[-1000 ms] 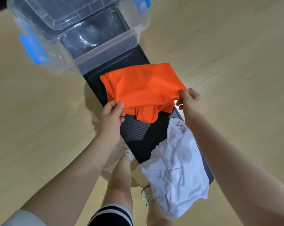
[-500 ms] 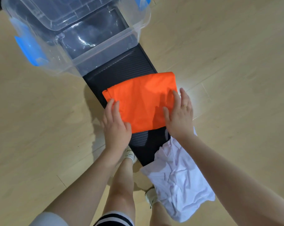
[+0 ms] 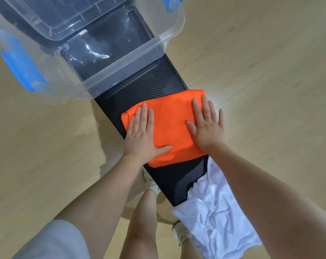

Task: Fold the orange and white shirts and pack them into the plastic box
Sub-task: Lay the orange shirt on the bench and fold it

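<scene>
a pale wooden floor [image 3: 261, 53] fills the view, seen from above by a person standing over a long black worktop [image 3: 169, 180] with a ribbed surface that runs from the far left to the near right. at the far end of it stands a clear plastic box [image 3: 121, 58], open at the top and holding nothing that shows, with blue latches [image 3: 20, 66] on its left and far right sides; what looks like its clear lid leans across the far part of it. at the near right a crumpled white shirt [image 3: 214, 217] lies unfolded, spilling off the worktop's near end, partly under the right forearm; no lettering on it can be read from here. in the middle of the worktop, between the box and the white shirt and apart from both, the orange shirt [image 3: 169, 124] lies folded into a neat rectangle with no print or label in sight. the left hand [image 3: 142, 136] lies flat on its left part, fingers straight and together, thumb spread to the right. the right hand [image 3: 207, 126] presses flat on its right part, fingers spread, a thin gold ring [image 3: 208, 117] on one finger. neither hand grasps anything. below the worktop two bare legs and pale shoes [image 3: 152, 182] show, and a light grey sleeve [image 3: 53, 242] sits at the near left.
</scene>
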